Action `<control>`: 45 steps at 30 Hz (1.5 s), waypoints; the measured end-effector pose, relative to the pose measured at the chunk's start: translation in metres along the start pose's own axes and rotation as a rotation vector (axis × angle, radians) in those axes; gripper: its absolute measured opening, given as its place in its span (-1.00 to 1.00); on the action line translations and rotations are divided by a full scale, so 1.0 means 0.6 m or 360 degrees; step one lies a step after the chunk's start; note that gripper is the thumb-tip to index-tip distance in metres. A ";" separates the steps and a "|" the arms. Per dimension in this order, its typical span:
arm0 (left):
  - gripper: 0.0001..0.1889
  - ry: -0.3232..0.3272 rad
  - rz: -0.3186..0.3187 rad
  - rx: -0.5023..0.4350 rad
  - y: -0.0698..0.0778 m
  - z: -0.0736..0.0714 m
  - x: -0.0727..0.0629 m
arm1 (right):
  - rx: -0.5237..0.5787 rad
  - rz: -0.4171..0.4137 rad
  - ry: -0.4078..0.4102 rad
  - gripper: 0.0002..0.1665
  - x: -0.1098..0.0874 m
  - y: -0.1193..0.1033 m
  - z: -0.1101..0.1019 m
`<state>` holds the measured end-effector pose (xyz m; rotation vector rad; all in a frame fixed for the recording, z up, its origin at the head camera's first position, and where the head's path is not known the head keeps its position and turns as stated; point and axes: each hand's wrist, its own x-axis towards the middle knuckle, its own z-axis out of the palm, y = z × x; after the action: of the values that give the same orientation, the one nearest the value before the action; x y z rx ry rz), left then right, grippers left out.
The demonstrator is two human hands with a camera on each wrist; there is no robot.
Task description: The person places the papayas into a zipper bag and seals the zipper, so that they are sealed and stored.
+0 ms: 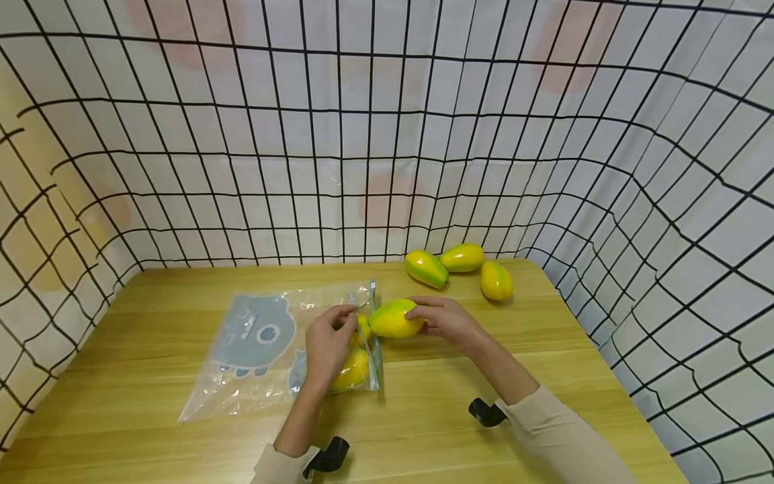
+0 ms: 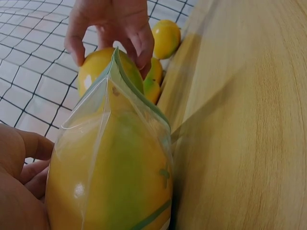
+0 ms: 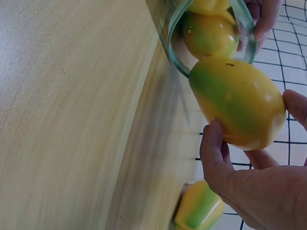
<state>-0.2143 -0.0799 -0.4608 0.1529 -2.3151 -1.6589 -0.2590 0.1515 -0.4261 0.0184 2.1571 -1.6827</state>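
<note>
My right hand (image 1: 444, 323) grips a yellow-green papaya (image 1: 396, 318), fingers and thumb around its right end. The papaya's other end is at the mouth of a clear zip bag (image 1: 266, 390) lying on the table. With my left hand (image 1: 329, 343) I pinch the bag's upper edge near that mouth. In the right wrist view, the green zip rim (image 3: 174, 40) stands apart, with papayas (image 3: 211, 36) inside the bag. The left wrist view shows a bagged papaya (image 2: 110, 167) close up, beside my left fingers. The left fingertips' exact hold is partly hidden.
Three more papayas lie at the table's back right: one on the left (image 1: 426, 269), one behind it (image 1: 462, 258) and one on the right (image 1: 496, 281). White walls with black grid lines (image 1: 357, 175) enclose the wooden table (image 1: 423, 430) at the back and sides.
</note>
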 end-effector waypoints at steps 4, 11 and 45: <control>-0.79 -0.0001 -0.0006 -0.0009 0.000 0.000 0.000 | -0.0013 0.0022 0.0010 -0.30 0.003 0.001 -0.001; -0.79 0.0006 0.0012 -0.0025 0.003 -0.001 -0.002 | -0.0034 0.0029 -0.0026 -0.30 0.011 0.005 -0.001; -0.80 0.0079 0.0099 -0.0024 0.005 0.006 -0.008 | 0.0350 0.0127 -0.0094 -0.25 0.038 0.035 0.021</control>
<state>-0.2107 -0.0744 -0.4599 0.1164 -2.2472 -1.6242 -0.2707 0.1403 -0.4552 0.1137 1.8946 -1.8413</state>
